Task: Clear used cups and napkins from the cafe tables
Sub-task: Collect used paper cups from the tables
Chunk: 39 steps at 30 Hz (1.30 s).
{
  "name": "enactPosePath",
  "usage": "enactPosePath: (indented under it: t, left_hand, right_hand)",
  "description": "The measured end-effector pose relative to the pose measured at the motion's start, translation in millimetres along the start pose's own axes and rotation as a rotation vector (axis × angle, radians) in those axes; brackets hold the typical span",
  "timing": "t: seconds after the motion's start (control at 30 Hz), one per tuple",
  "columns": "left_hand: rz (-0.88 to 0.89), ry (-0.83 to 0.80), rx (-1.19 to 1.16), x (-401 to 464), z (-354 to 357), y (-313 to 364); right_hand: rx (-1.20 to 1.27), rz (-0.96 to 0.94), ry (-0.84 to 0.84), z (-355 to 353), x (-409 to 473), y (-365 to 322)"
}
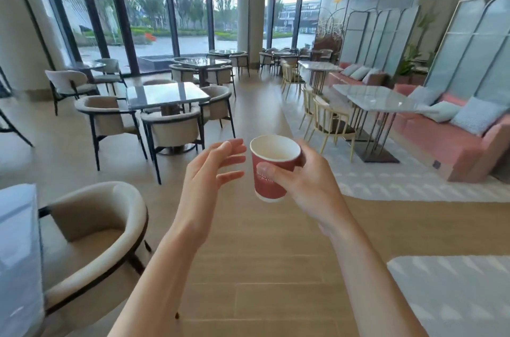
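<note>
Paper cup, red on its smooth outer wall with faint pale lettering, white inside and at the rolled rim, sits upright in the right hand, held out over the floor in front of the person. The cup is a plain tapered cylinder; the thumb lies across its front and the other fingers curl round the far side, so the hand is clamped on it. The left hand hangs just beside the cup without touching it, fingers spread apart and gently bent, holding nothing.

Below the arms the floor is laid in long pale wood-look planks and forms a broad open aisle running ahead toward tall glass walls. A pale patterned rug borders the aisle on the right.

At lower left stands a tub chair with a rounded cream padded shell edged in dark trim, beside the glossy corner of a near desk. Further on, left of the aisle, a square desk with rounded corners and a reflective grey top is ringed by similar cream tub chairs on thin dark legs. To the right, a marble-look desk on slender metal legs stands between a gold wire-back chair and a pink upholstered bench carrying pale blue cushions.
</note>
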<state>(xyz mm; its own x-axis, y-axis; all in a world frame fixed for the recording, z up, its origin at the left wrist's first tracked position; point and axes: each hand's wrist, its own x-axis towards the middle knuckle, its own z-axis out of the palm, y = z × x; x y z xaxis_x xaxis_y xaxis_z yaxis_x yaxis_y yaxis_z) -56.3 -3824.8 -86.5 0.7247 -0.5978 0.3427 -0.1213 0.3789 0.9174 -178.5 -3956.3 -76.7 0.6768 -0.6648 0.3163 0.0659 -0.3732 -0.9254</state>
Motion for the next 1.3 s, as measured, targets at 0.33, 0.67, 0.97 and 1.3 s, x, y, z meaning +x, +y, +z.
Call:
enactPosePath:
  t: [0.33, 0.67, 0.97, 1.3]
  left_hand:
    - [-0.053, 0.041, -0.067, 289, 7, -126]
    - [-0.029, 0.071, -0.024, 510, 27, -212]
    - [-0.131, 0.140, 0.014, 729, 65, -355]
    - [-0.075, 0.269, -0.001, 974, 60, -437]
  right_hand:
    - [0.009, 0.013, 0.074, -1, 281, 111]
    - [0.090, 0.017, 0.234, -11, 498, 206]
    - [0.204, 0.117, 0.242, -2, 736, 353]
    - [0.166, 0.100, 0.120, 36, 998, 429]
